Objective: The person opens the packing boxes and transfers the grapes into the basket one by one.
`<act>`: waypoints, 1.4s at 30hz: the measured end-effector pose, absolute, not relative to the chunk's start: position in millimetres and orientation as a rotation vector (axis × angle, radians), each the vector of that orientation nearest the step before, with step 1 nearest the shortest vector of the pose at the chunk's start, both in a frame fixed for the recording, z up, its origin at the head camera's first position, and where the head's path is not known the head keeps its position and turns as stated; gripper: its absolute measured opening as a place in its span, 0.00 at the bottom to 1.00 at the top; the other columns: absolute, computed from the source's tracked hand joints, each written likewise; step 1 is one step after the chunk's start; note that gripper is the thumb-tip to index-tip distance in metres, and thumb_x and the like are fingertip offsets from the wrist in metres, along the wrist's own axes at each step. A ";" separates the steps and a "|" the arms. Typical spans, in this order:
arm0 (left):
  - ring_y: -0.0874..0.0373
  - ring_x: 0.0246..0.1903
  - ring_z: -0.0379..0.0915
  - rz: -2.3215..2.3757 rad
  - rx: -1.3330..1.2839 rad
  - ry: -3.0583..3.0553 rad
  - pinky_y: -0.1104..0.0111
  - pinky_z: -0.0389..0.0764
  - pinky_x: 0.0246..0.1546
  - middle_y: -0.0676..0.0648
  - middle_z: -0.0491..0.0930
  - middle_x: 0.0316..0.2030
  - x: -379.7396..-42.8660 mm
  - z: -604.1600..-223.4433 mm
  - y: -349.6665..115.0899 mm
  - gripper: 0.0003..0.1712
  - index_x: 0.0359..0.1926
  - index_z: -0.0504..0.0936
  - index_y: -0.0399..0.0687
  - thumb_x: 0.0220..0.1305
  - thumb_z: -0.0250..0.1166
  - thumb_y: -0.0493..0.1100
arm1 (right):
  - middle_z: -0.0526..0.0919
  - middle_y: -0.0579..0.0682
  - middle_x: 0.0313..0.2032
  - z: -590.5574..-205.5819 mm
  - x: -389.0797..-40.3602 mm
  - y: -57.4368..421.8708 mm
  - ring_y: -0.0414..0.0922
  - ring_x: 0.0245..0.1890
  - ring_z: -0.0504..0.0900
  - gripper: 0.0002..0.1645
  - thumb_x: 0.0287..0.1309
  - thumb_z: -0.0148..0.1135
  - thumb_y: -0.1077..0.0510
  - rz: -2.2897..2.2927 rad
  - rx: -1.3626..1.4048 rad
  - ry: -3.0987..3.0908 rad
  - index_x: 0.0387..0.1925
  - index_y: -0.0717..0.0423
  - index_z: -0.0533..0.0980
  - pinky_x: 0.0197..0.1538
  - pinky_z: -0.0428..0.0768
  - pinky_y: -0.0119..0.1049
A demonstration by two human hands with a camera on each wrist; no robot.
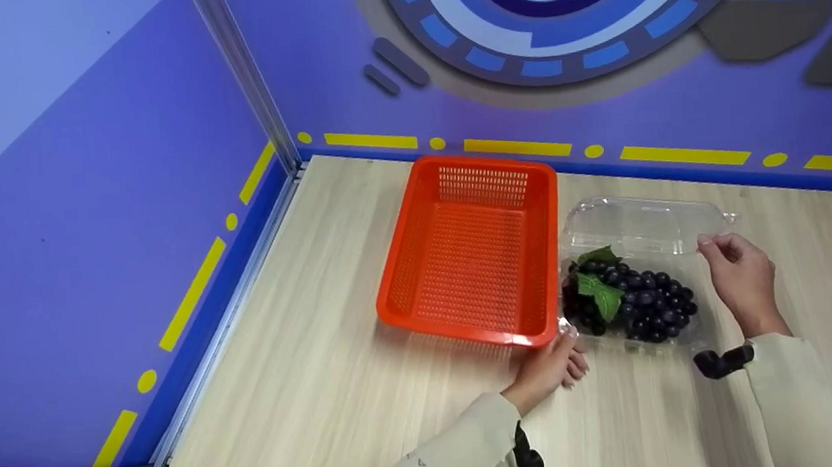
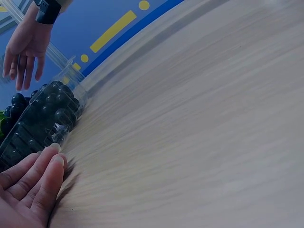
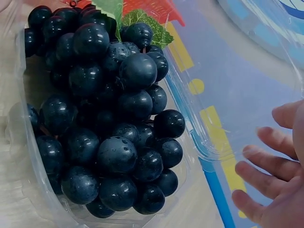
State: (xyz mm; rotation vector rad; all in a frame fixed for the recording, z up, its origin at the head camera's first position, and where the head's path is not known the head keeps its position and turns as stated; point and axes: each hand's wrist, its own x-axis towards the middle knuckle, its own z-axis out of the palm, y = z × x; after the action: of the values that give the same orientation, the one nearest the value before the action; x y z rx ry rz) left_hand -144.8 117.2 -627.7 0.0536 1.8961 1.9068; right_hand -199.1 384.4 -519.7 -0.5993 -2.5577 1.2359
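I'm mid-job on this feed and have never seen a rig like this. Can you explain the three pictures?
There is no machine here: a person works with two bare hands. The wide picture comes from a camera on the head; the others from one on each wrist. On the pale table stand an orange-red basket and, right of it, a clear container of dark grapes with green leaves, its lid open. The left hand has its fingertips at the container's near corner by the basket; I can't tell whether they grip it. The right hand is by the lid's edge, fingers loosely spread, with nothing plainly held.
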 end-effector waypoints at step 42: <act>0.61 0.17 0.69 1.903 0.056 1.912 0.74 0.70 0.14 0.45 0.81 0.23 -144.9 -628.8 118.7 0.28 0.37 0.78 0.40 0.75 0.44 0.59 | 0.46 0.73 0.72 -531.3 -192.7 386.7 0.72 0.69 0.50 0.49 0.70 0.37 0.33 1.463 -0.286 -3.057 0.75 0.62 0.40 0.64 0.57 0.69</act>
State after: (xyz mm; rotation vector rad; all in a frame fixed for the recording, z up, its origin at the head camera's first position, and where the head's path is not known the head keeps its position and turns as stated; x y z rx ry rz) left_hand -144.9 118.7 -628.8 0.0558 1.9119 1.9030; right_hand -192.7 386.7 -531.3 -0.2864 -3.0565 1.4627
